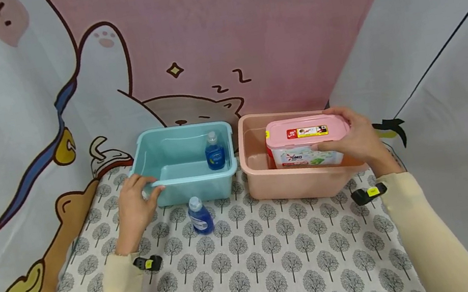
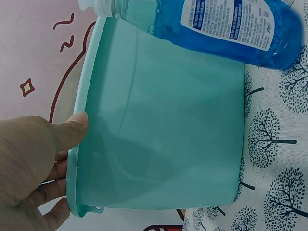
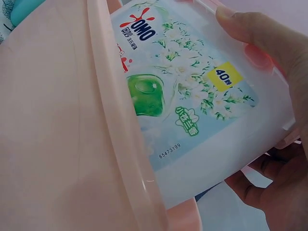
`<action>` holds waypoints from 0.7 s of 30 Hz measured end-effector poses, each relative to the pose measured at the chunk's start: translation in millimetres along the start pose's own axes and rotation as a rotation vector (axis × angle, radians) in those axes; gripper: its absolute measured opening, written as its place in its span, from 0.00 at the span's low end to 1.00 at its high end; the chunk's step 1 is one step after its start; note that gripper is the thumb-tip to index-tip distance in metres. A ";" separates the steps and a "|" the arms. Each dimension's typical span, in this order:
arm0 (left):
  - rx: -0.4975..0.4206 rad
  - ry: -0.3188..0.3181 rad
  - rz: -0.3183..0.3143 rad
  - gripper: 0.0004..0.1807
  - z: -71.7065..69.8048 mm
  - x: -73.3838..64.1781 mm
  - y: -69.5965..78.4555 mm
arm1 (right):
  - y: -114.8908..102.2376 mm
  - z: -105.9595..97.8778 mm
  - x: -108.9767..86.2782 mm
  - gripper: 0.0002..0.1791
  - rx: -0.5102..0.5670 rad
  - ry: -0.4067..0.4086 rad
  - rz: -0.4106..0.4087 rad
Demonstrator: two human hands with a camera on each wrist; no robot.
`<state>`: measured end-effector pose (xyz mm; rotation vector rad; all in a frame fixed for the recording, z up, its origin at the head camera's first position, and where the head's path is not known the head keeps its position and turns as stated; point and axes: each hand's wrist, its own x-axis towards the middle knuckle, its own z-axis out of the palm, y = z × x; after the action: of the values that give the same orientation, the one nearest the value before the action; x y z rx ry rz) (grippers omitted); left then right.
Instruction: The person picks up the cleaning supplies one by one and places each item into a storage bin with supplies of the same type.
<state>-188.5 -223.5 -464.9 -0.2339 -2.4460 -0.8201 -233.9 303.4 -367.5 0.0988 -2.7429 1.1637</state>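
Observation:
My left hand [image 1: 134, 206] grips the front rim of a teal plastic bin [image 1: 195, 189] near its left corner, thumb on the near side and fingers over the rim. Inside that bin, at the right, stands a bottle of blue liquid [image 1: 215, 155]. A second blue bottle [image 1: 201, 219] stands on the cloth in front of the bin. My right hand [image 1: 353, 139] holds the right end of an OMO laundry capsule box [image 1: 309, 151] with a pink lid. The box sits partly inside a pink bin [image 1: 296, 184]; its lower part is hidden behind the front wall.
Both bins stand side by side at the back of a table covered with a tree-print cloth [image 1: 256, 276]. A cartoon-printed curtain [image 1: 270, 31] hangs right behind them and along both sides.

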 end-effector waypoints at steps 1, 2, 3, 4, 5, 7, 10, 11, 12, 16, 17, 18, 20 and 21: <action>0.001 0.001 0.001 0.16 0.0 -0.1 -0.1 | 0.1 0.5 0.2 0.56 0.001 -0.002 0.002; 0.002 0.002 0.002 0.16 0.0 -0.2 -0.3 | 0.3 1.0 0.3 0.56 -0.002 -0.005 0.005; 0.001 0.003 0.003 0.16 0.1 -0.2 -0.4 | 0.5 1.5 0.4 0.56 -0.003 -0.007 0.007; 0.001 0.004 0.004 0.16 0.1 -0.3 -0.6 | 0.7 1.9 0.5 0.56 -0.006 -0.008 0.010; 0.000 0.004 0.005 0.17 0.2 -0.3 -0.7 | 1.1 2.3 0.8 0.57 -0.004 -0.009 0.011; -0.001 0.005 0.008 0.17 0.4 -0.1 -0.8 | 1.8 2.8 1.2 0.57 -0.001 -0.016 0.013; -0.001 0.005 0.011 0.17 0.5 0.1 -0.9 | 2.2 3.1 1.7 0.57 0.007 -0.029 0.018; 0.001 0.004 0.011 0.17 0.5 0.2 -0.8 | 2.4 3.3 1.9 0.57 0.011 -0.034 0.016; 0.002 0.004 0.012 0.17 0.5 0.2 -0.8 | 2.2 3.4 1.9 0.57 0.012 -0.038 0.016; 0.006 0.003 0.009 0.17 -0.1 0.2 0.2 | 2.4 4.5 2.2 0.58 0.028 -0.058 0.015; 0.006 0.002 0.008 0.17 -0.3 0.1 0.3 | 2.3 4.9 2.4 0.59 0.026 -0.062 0.015; 0.007 0.002 0.008 0.17 -0.4 -0.1 0.4 | 2.3 5.3 2.5 0.59 0.023 -0.065 0.016; 0.006 0.000 0.006 0.17 -0.7 -0.4 0.5 | 2.6 6.1 3.1 0.60 0.019 -0.068 0.019; 0.006 -0.001 0.005 0.17 -0.8 -0.5 0.4 | 2.8 6.6 3.3 0.60 0.015 -0.067 0.019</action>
<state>-187.5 -223.6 -464.5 -0.2380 -2.4474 -0.8112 -238.4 300.6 -373.4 0.1160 -2.7993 1.2069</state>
